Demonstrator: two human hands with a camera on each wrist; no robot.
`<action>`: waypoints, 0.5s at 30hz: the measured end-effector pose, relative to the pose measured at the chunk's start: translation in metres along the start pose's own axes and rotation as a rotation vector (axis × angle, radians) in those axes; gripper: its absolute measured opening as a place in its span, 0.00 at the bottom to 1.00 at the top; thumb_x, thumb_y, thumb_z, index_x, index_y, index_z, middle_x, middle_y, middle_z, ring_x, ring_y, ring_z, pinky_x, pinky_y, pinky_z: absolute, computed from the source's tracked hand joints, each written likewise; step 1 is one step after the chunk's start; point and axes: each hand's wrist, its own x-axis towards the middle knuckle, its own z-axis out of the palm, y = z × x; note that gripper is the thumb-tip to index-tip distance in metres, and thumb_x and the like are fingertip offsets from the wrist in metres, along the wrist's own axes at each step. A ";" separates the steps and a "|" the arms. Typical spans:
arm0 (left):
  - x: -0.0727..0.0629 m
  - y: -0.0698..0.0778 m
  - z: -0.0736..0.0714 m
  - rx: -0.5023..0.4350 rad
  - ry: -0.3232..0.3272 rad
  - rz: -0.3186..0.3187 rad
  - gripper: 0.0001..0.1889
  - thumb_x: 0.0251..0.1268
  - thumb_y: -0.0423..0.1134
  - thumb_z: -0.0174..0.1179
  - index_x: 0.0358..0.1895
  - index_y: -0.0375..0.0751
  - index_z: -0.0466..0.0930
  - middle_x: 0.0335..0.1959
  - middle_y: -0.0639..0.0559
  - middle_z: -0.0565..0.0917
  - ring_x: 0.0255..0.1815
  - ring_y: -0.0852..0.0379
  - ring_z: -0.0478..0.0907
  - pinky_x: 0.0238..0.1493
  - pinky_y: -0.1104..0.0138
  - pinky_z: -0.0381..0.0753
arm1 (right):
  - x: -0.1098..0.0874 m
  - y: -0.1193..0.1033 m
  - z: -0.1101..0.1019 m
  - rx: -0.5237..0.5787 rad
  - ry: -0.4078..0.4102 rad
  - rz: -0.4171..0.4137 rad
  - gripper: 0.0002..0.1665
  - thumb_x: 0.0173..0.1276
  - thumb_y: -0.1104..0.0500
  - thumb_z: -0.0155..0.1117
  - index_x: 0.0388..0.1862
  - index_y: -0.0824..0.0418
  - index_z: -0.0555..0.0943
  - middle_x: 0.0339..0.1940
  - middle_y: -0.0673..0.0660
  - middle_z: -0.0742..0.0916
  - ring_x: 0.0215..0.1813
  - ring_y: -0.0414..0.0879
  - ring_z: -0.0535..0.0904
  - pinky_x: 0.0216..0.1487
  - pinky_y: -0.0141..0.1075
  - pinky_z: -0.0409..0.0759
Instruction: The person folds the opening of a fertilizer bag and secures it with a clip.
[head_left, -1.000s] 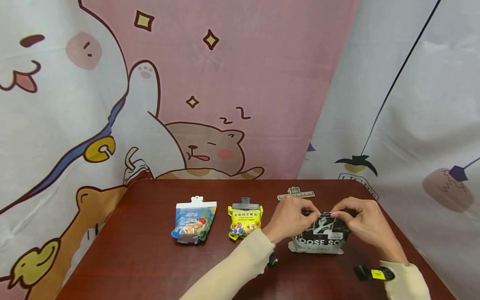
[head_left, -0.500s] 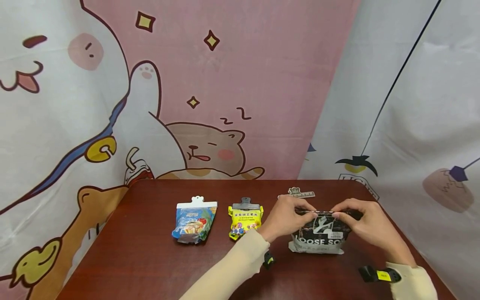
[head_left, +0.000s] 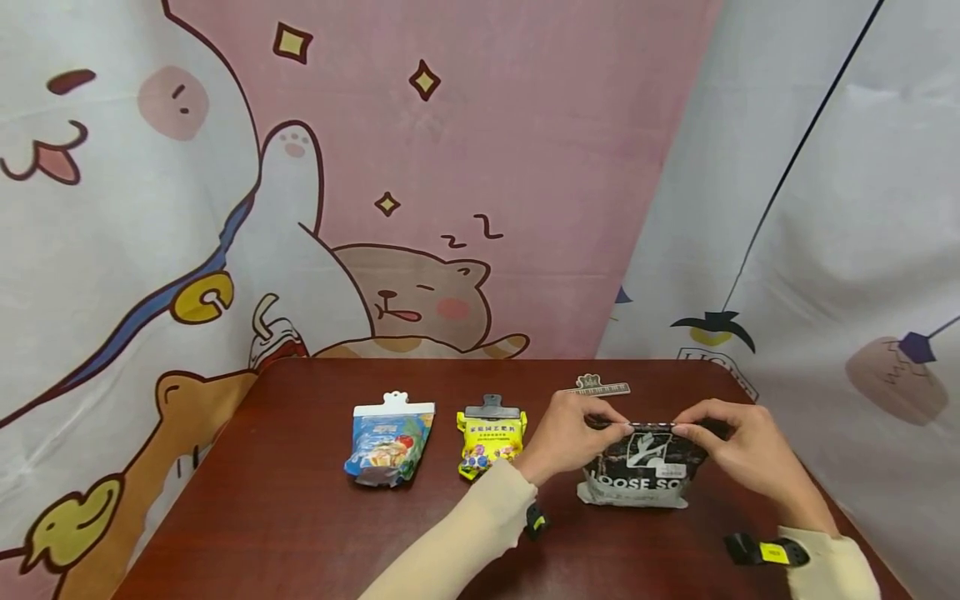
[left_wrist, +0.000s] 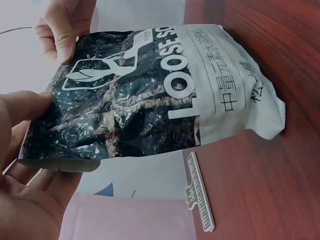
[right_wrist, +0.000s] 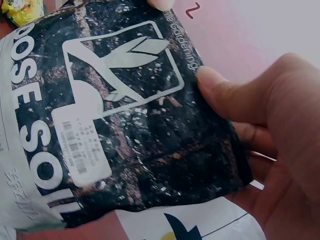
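Both hands pinch the top edge of a black and white soil bag (head_left: 647,467) lettered "LOOSE SO…", which stands upright on the table's right side. My left hand (head_left: 572,435) grips its left top corner, thumb in front and fingers behind, as the left wrist view shows. At the opposite corner my right hand (head_left: 750,446) holds on the same way; in the right wrist view its thumb (right_wrist: 215,90) presses the printed front near a barcode label (right_wrist: 82,147). Behind the left hand lies a flat clip (head_left: 600,387) with a piano-key pattern, partly covered in the head view.
Left of the hands lie a yellow packet (head_left: 491,442) topped by a grey clip (head_left: 491,408) and a blue packet (head_left: 388,448) topped by a white clip (head_left: 394,406). The dark red table (head_left: 315,533) ends at a printed cloth backdrop (head_left: 525,167).
Along the bag's top edge the hands have moved apart, the left one leftward and the right one rightward. The folded-looking top now appears straighter. The other packets stay where they were.
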 end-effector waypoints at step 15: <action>-0.002 -0.003 0.001 -0.053 0.002 -0.035 0.04 0.67 0.43 0.70 0.41 0.54 0.93 0.36 0.66 0.89 0.30 0.75 0.77 0.30 0.79 0.79 | -0.002 0.003 0.006 0.046 0.026 0.030 0.10 0.62 0.59 0.78 0.31 0.42 0.87 0.30 0.45 0.89 0.29 0.33 0.79 0.30 0.26 0.74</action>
